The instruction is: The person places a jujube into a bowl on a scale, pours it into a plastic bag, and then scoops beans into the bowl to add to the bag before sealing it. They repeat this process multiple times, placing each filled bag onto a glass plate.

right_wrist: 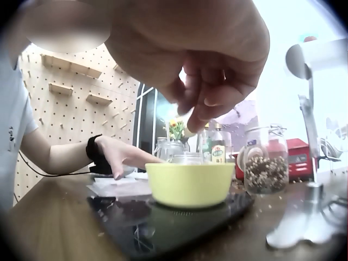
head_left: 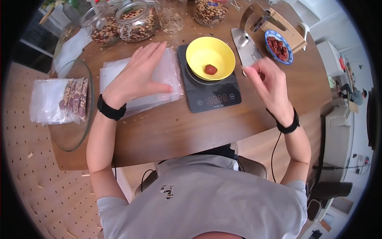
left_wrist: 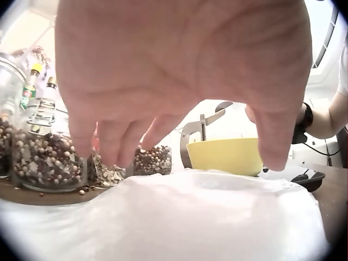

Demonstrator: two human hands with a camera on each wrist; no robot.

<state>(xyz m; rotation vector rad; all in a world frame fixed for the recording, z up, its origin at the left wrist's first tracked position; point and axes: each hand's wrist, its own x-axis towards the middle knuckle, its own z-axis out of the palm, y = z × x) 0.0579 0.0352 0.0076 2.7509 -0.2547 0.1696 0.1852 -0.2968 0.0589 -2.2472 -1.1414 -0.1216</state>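
Note:
My left hand is spread over a stack of clear plastic bags, fingers straight and thumb out. In the left wrist view, white plastic lies under the palm. Right of the bags, a black kitchen scale with a lit display carries a yellow bowl. One dark red dried fruit piece lies in the bowl. My right hand hovers right of the bowl with loosely curled fingers, and nothing shows between them. In the right wrist view, its fingertips hang above the yellow bowl.
Glass jars of mixed beans line the back. At the right, a blue-and-white bowl of red dried pieces stands beside a metal stand. A glass board at the left overhangs the edge, a filled bag upon it.

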